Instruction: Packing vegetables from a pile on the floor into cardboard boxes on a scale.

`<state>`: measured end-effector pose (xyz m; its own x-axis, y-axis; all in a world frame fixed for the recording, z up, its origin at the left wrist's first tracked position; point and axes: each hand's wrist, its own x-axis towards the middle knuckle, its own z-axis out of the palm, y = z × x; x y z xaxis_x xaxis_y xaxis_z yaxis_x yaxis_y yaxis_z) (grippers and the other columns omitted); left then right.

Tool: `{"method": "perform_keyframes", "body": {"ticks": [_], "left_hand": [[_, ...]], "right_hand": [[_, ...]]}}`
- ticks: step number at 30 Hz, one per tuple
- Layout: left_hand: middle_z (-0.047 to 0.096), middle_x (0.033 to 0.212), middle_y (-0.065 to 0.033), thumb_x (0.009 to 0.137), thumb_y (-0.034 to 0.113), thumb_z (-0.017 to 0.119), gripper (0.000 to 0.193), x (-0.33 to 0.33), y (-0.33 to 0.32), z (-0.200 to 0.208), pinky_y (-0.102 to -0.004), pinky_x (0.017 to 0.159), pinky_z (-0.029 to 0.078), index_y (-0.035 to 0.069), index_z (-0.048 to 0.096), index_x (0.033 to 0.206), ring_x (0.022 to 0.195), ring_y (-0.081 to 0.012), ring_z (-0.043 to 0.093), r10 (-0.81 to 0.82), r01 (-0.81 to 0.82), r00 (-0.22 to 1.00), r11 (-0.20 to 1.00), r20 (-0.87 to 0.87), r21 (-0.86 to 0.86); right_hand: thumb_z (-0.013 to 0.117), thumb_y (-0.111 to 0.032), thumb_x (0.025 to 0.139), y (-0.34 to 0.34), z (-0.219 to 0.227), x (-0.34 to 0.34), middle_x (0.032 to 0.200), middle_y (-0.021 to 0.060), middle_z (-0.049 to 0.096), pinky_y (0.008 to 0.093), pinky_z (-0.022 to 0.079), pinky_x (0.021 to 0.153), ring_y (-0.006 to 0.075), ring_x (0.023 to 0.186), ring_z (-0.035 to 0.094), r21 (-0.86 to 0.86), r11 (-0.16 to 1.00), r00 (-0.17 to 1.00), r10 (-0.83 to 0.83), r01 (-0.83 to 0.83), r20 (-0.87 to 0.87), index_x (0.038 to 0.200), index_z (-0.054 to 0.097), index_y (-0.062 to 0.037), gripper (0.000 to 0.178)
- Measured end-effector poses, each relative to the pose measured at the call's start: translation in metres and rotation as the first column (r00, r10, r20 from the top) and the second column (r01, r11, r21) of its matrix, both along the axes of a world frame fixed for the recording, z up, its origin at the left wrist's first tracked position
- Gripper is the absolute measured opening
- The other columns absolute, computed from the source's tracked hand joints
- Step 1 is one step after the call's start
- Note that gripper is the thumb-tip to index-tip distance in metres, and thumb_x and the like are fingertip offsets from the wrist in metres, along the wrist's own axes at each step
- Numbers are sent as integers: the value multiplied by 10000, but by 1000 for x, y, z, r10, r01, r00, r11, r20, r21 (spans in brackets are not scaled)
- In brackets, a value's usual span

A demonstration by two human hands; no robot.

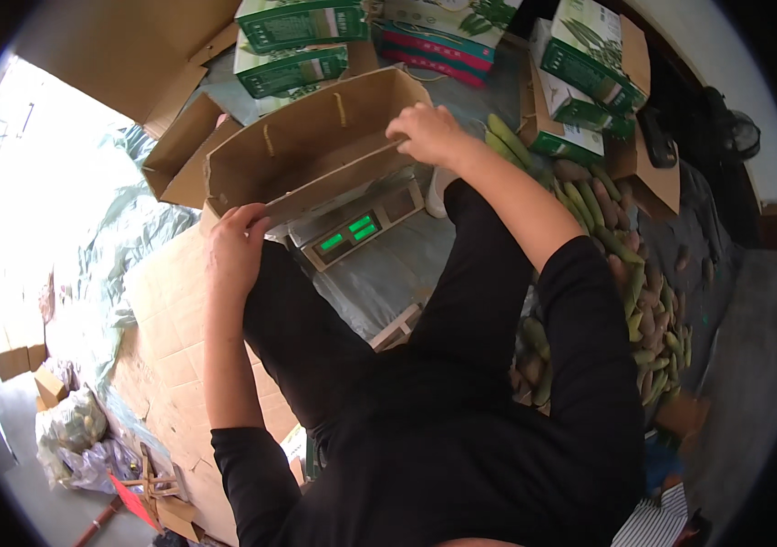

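The fingers of the left hand [235,244] are curled closed over the near-left corner of an open brown corrugated cardboard box [315,146], with the flap pinched between them. The fingers of the right hand [427,132] are bent down over the box's near-right rim and closed on the edge. One such box is held, resting on top of a single grey electronic weighing scale [356,223] whose slanted front panel shows two green lit displays. The scale is set between the person's knees on a pale plastic sheet [379,273]. Beyond the box, at least five green-and-white printed cartons [302,23] are stacked, together with one red-and-teal striped carton [434,46]; two more green-and-white cartons [589,55] are seen at upper right. To the right, a large heap of green and purplish elongated vegetables [643,292] is spread on the floor. Flattened brown cardboard sheets [169,346] are laid at the left.
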<state>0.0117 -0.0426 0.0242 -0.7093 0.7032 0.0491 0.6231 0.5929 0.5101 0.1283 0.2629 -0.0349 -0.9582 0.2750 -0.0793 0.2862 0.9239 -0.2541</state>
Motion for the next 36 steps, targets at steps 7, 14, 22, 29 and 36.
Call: {"method": "perform_keyframes", "body": {"ticks": [7, 14, 22, 29, 36], "left_hand": [[655, 946, -140, 824, 141, 601, 197, -4, -1, -6, -353, 788, 480, 41, 653, 985, 887, -294, 628, -8, 8, 1000, 1000, -3, -1], [658, 969, -130, 846, 140, 581, 219, -8, 2, -11, -342, 800, 473, 27, 648, 1022, 917, -281, 624, -34, 34, 999, 999, 21, -28], [661, 996, -98, 874, 150, 563, 235, -8, 5, -15, -305, 779, 469, 35, 640, 1063, 918, -217, 622, -4, 11, 997, 995, 71, -95], [645, 1056, -130, 871, 84, 557, 261, -21, 6, -27, -322, 834, 478, -13, 609, 1108, 965, -227, 614, -23, 33, 987, 998, 162, -58], [585, 1144, -138, 862, 81, 560, 309, -22, 24, -17, -353, 917, 421, 28, 582, 1166, 1069, -247, 546, -82, 100, 994, 955, 76, -278]], "right_hand": [[624, -189, 781, 52, 22, 64, 955, 98, 652, 349, 485, 788, 245, 895, 617, -368, 928, 931, -185, 61, -314, 1038, 643, -89, 277], [607, -128, 825, 79, -38, 190, 934, 51, 652, 268, 467, 774, 121, 864, 590, -553, 755, 819, -535, 352, -210, 1081, 626, -39, 272], [577, -167, 789, 17, -190, 300, 960, 160, 645, 401, 465, 820, 344, 942, 596, -354, 627, 717, -652, 693, 249, 980, 649, -82, 221], [606, -164, 763, -31, -263, 356, 991, 155, 637, 397, 460, 855, 323, 981, 585, -282, 522, 593, -722, 805, 356, 993, 652, -103, 242], [577, -150, 774, -19, -220, 406, 1190, 104, 533, 435, 451, 893, 308, 1130, 489, 97, 288, 229, -889, 953, 398, 1080, 617, -197, 312]]}}
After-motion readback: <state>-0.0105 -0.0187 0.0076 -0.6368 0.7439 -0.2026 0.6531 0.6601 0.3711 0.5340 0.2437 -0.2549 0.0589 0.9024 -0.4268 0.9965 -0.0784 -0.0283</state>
